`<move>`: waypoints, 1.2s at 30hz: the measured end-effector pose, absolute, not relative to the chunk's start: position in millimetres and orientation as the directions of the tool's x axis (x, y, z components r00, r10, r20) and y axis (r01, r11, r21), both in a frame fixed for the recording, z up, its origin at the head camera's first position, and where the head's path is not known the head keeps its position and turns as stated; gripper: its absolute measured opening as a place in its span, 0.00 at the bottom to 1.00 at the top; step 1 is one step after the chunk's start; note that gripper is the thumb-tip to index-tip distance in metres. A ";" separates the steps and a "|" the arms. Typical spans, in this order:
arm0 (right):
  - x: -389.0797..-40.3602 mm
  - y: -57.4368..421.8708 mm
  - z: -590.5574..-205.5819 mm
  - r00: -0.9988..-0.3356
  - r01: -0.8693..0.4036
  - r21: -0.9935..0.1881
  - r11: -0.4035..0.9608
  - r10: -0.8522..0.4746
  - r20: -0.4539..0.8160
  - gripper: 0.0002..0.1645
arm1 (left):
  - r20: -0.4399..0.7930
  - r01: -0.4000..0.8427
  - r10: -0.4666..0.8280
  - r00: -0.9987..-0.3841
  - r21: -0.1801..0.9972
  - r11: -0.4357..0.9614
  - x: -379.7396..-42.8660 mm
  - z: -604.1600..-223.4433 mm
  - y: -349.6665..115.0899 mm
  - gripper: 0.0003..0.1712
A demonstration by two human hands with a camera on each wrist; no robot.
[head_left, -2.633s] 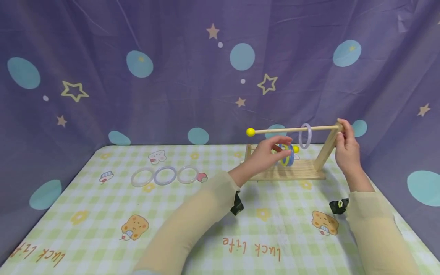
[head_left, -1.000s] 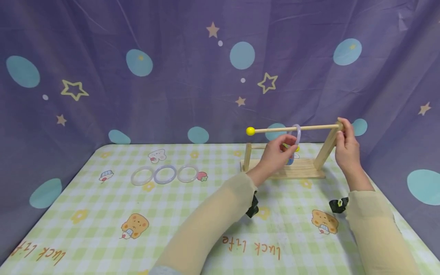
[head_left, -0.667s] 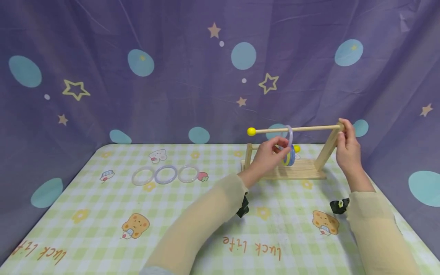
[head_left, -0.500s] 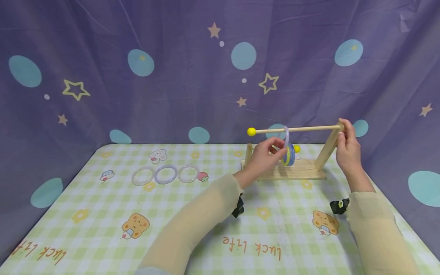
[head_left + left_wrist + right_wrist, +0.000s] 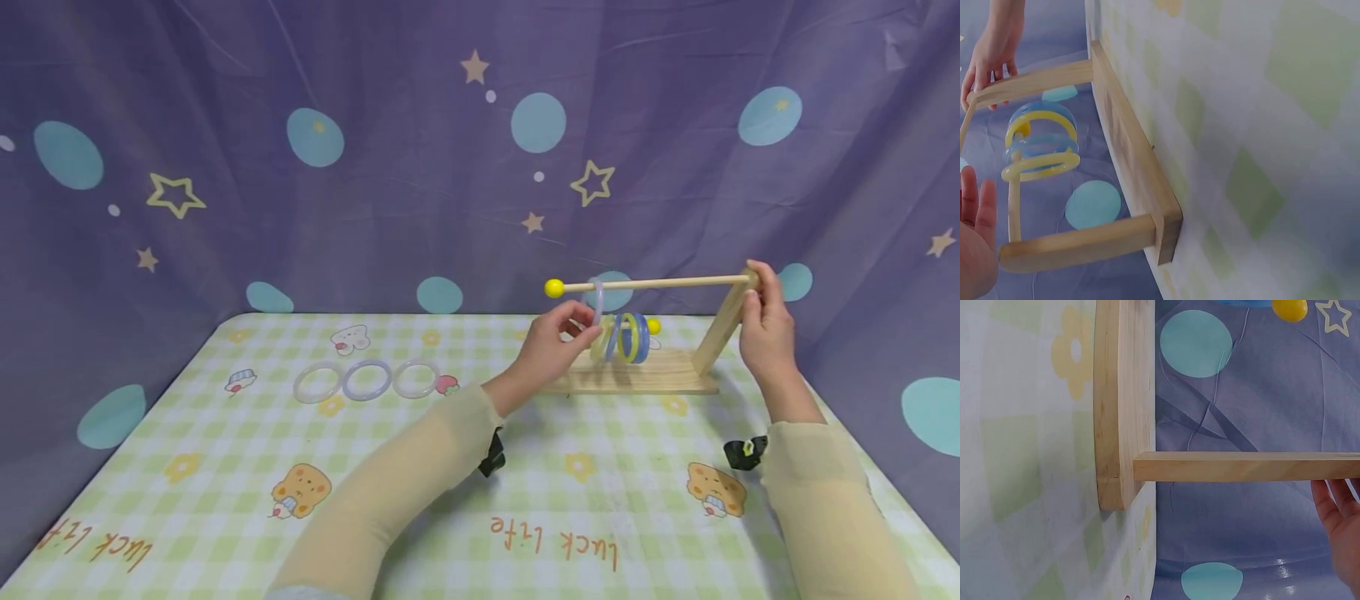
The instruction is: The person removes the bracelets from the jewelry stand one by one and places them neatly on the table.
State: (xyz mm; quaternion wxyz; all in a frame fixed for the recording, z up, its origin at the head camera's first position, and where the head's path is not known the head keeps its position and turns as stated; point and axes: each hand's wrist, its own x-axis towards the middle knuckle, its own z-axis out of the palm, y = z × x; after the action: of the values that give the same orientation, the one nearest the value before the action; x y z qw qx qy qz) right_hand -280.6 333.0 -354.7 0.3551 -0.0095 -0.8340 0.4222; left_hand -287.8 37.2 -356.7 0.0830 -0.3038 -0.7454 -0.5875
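Observation:
A wooden rack (image 5: pixel 645 382) stands at the right of the table, with two rods that end in yellow balls. Around the upper rod (image 5: pixel 675 282) hangs a pale purple ring (image 5: pixel 598 302), close to the yellow ball (image 5: pixel 554 288) at its left end. My left hand (image 5: pixel 551 346) pinches this ring between thumb and fingers. My right hand (image 5: pixel 768 337) grips the top of the tall slanted post (image 5: pixel 722 329). Several blue and yellow rings (image 5: pixel 1044 164) encircle the lower rod (image 5: pixel 1014 212). In the head view, my left hand hides the shorter post.
Left of the rack, three rings lie in a row on the checked cloth: a clear ring (image 5: pixel 317 383), a pale purple ring (image 5: pixel 367 381) and another clear ring (image 5: pixel 416 379). A purple curtain (image 5: pixel 420 167) hangs behind the table.
My left hand has taken hold of the hanging purple ring and slid it left along the upper rod towards the yellow ball. The lower rings show more now. My right hand stays on the post.

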 end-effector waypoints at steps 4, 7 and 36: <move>-280.8 333.5 -354.7 -0.749 -0.284 -0.712 0.642 0.314 0.583 0.24 | 0.491 0.561 0.360 -0.793 0.820 0.117 -288.6 -357.0 29.1 0.05; -281.1 333.8 -354.6 -0.751 -0.285 -0.712 0.642 0.312 0.582 0.24 | 0.494 0.566 0.368 -0.788 0.816 0.115 -288.0 -356.5 22.7 0.05; -282.4 333.9 -354.9 -0.751 -0.273 -0.712 0.646 0.320 0.578 0.24 | 0.579 0.654 0.342 -0.740 0.738 0.167 -287.0 -347.6 -29.7 0.05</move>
State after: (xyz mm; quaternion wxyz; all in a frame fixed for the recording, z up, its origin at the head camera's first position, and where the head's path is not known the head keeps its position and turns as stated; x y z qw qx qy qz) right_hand -282.4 333.9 -354.9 0.3527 -0.0139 -0.8360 0.4202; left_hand -287.0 -29.7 -347.6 0.1412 -0.3316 -0.7507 -0.5536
